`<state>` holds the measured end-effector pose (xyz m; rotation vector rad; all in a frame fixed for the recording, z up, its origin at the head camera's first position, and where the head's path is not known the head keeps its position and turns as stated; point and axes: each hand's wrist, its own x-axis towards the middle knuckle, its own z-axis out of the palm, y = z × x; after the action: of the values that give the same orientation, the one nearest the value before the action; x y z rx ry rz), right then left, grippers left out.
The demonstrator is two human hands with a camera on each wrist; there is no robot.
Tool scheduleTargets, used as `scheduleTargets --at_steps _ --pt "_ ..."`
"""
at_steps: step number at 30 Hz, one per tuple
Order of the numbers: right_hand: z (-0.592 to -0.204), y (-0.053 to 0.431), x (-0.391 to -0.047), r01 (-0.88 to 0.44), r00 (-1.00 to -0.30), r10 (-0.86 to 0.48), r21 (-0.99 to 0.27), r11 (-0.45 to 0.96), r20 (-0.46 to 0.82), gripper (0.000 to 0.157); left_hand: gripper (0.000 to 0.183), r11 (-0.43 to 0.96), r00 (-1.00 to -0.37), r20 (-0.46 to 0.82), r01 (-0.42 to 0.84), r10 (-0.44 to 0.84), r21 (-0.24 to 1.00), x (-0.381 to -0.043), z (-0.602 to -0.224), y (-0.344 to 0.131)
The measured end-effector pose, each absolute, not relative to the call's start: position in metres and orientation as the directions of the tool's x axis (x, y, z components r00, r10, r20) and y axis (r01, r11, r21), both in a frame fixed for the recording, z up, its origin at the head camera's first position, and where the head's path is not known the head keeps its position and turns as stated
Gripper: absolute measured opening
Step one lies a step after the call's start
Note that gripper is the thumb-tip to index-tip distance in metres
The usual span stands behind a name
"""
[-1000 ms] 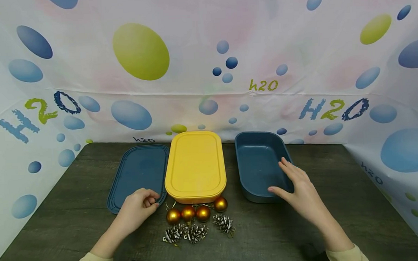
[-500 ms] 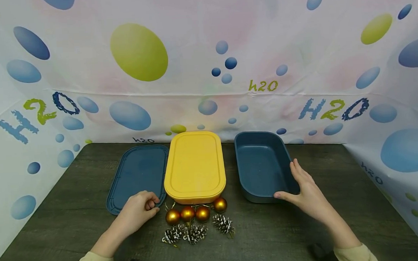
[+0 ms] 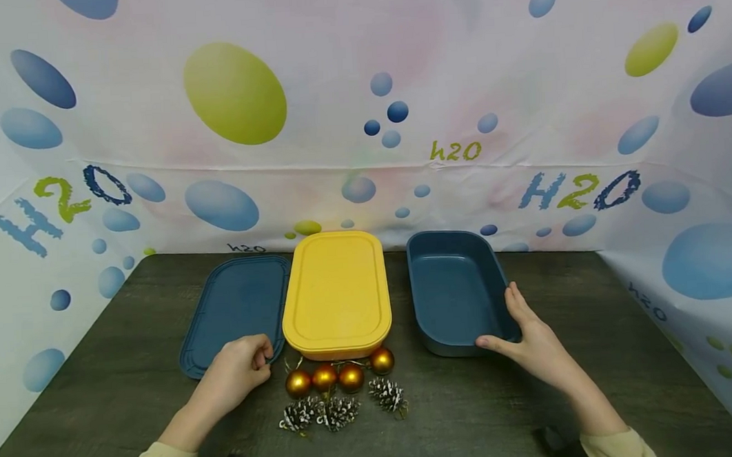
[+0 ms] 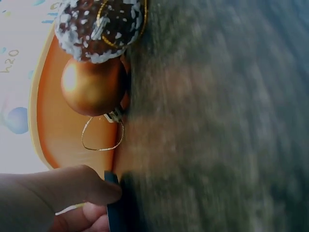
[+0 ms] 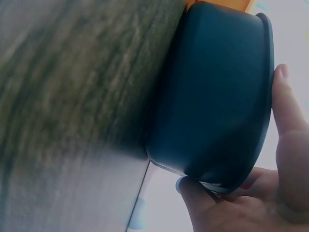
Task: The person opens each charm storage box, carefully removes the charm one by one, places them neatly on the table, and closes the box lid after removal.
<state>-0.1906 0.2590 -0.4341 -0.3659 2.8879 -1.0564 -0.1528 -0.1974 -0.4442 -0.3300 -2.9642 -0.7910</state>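
My left hand (image 3: 233, 373) pinches the near right corner of a flat dark blue lid (image 3: 239, 297) on the table. In the left wrist view, the lid's edge (image 4: 112, 208) lies between thumb and fingers. My right hand (image 3: 536, 340) spans the near right corner of a deep blue container (image 3: 457, 303), open at the top. The thumb is on the near rim and the fingers are along the right side. In the right wrist view, the container's outer wall (image 5: 217, 92) shows, with the fingertips partly behind it.
Between lid and container stands a yellow container with a yellow lid (image 3: 337, 292). Before it lie several golden balls (image 3: 324, 378) and three white-tipped pine cones (image 3: 338, 413). A printed cloth (image 3: 335, 106) hangs behind the dark table (image 3: 451, 424).
My right hand has moved right, from over the blue container to its near right corner. The left hand stays at the lid's corner. The head view has shifted slightly.
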Motion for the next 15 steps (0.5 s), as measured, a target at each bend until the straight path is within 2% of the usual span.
scheduleTargets --at_steps 10,15 --pt "-0.4348 0.2585 -0.1902 -0.207 -0.971 -0.236 -0.640 0.740 0.042 0.108 0.031 0.910 -0.977 0.121 0.210 0.179 0.356 -0.1494 -0.4397 -0.1963" --pt "-0.4346 0.2587 -0.1900 -0.211 -0.970 -0.237 -0.642 0.737 0.046 0.108 0.034 0.932 -0.943 0.259 0.271 0.207 0.240 -0.1483 -0.4372 -0.1954"
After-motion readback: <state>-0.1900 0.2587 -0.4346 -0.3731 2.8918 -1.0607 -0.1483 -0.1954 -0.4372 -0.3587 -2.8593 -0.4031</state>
